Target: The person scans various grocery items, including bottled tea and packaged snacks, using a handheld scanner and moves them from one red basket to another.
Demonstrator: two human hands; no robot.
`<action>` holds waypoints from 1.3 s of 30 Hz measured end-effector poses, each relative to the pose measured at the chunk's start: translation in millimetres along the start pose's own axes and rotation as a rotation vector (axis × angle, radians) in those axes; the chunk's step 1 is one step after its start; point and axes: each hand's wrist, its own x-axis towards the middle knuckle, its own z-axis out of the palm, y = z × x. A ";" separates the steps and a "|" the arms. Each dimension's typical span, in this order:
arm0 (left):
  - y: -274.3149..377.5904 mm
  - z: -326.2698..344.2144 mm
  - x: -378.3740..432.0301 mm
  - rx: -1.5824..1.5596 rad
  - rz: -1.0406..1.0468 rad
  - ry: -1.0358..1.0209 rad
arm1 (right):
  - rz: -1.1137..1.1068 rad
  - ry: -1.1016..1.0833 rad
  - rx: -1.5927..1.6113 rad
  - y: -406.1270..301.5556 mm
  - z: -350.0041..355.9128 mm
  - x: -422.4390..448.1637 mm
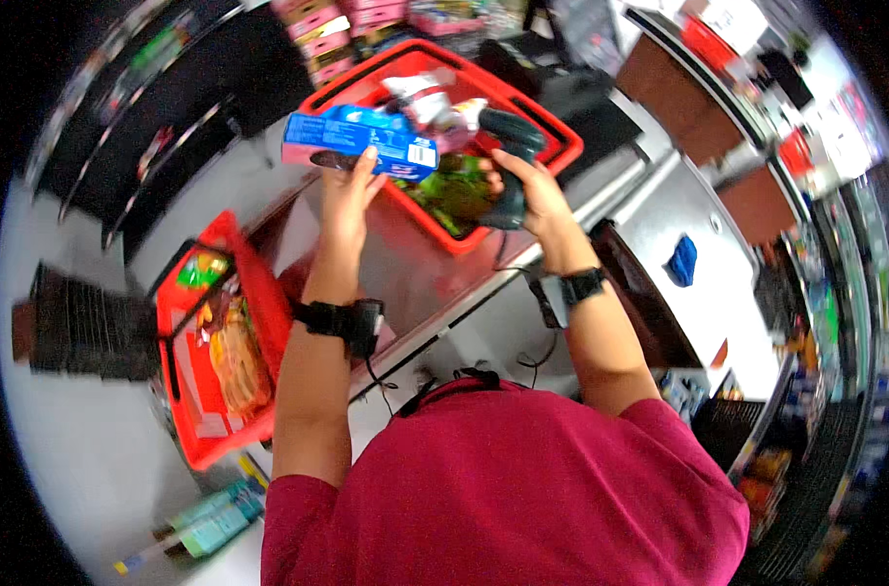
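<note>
My left hand (355, 190) holds a blue cardboard box (356, 143) with a printed barcode facing up. In my right hand (536, 190) is a black handheld barcode scanner (514, 135), its cord hanging below the grip. Both are over a red plastic shopping basket (572, 146) on the counter (422, 282). Inside that basket I see a bag of leafy greens (459, 190) and white packages (418, 95), partly hidden by the box and the scanner. A band with a small device is strapped on each forearm.
A second red basket (188, 439) to the left holds a long orange-brown package (235, 359) and a green packet (202, 271). Teal boxes (217, 520) lie on the floor. A blue cloth-like item (683, 260) rests on the white surface at right. Pink boxes (320, 36) are stacked beyond.
</note>
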 end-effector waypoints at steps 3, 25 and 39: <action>-10.9 30.5 38.9 0.365 -0.135 -0.219 | -0.051 0.103 0.209 6.8 -24.7 1.2; 123.7 -170.8 -151.5 1.087 0.004 0.336 | -0.027 0.026 0.057 13.6 -15.7 12.4; 98.5 -299.2 -224.0 1.417 -0.524 -0.001 | -0.747 0.028 -0.189 -108.9 -43.7 -126.7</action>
